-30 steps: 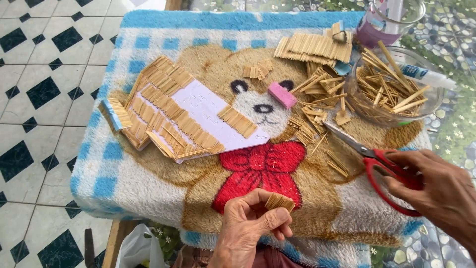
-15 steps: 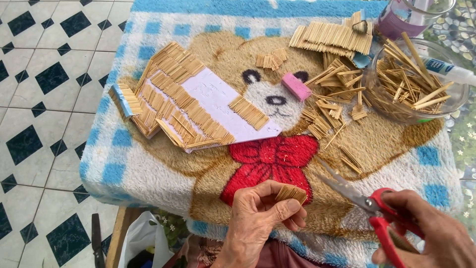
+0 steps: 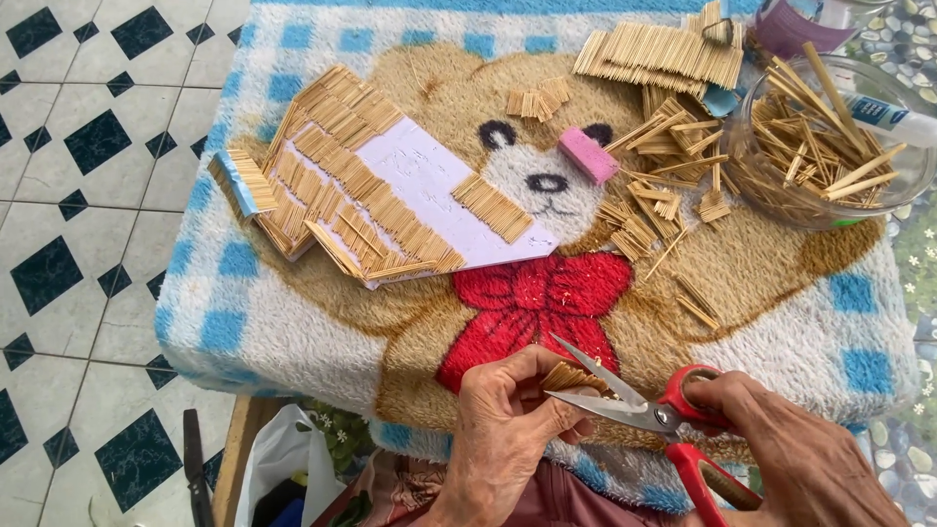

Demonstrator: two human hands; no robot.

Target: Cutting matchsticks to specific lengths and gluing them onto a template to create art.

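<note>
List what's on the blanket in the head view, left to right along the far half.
Paper sheet partly covered in stick rows → small loose stick bundle → pink eraser → scattered cut sticks → glass bowl of sticks.

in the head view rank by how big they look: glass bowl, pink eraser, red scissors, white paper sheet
1. white paper sheet, partly covered by stick rows
2. glass bowl and red scissors: look alike, and the scissors sit nearer the camera, so unsure
3. pink eraser
</note>
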